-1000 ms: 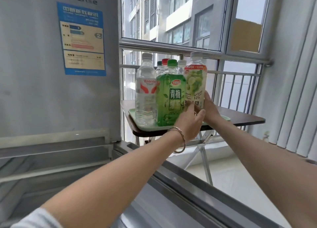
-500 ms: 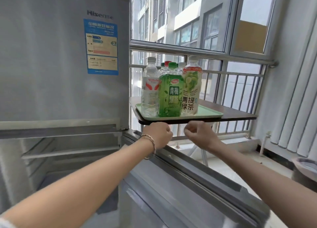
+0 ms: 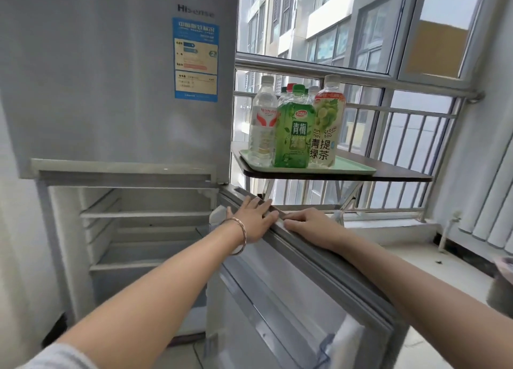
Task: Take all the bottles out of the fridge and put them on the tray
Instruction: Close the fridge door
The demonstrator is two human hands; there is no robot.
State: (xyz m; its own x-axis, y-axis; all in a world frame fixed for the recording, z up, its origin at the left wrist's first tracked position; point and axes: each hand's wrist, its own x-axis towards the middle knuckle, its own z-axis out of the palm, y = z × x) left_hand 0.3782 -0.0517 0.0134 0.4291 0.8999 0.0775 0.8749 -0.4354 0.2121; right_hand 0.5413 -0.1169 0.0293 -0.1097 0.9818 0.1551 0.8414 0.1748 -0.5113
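Note:
Several bottles stand together on a pale green tray [image 3: 358, 168]: a clear water bottle [image 3: 262, 124], a green plum-drink bottle [image 3: 293, 131] and a green-grape tea bottle [image 3: 327, 124] in front, more caps behind them. The grey fridge [image 3: 116, 71] has its lower compartment [image 3: 144, 229] open, and its white shelves show no bottles. My left hand [image 3: 254, 220] and my right hand [image 3: 308, 224] lie flat with fingers spread on the top edge of the open lower door [image 3: 305, 293]. Neither hand holds anything.
The tray rests on a dark folding table [image 3: 402, 174] right of the fridge, in front of a railed window [image 3: 388, 135]. Vertical blinds [image 3: 488, 174] hang at the right. A grey bin [image 3: 502, 282] stands at the right edge on the floor.
Both hands let go of the grape tea bottle on the tray, dropped down and now rest on the open fridge door's top edge. My view has pulled back and lowered.

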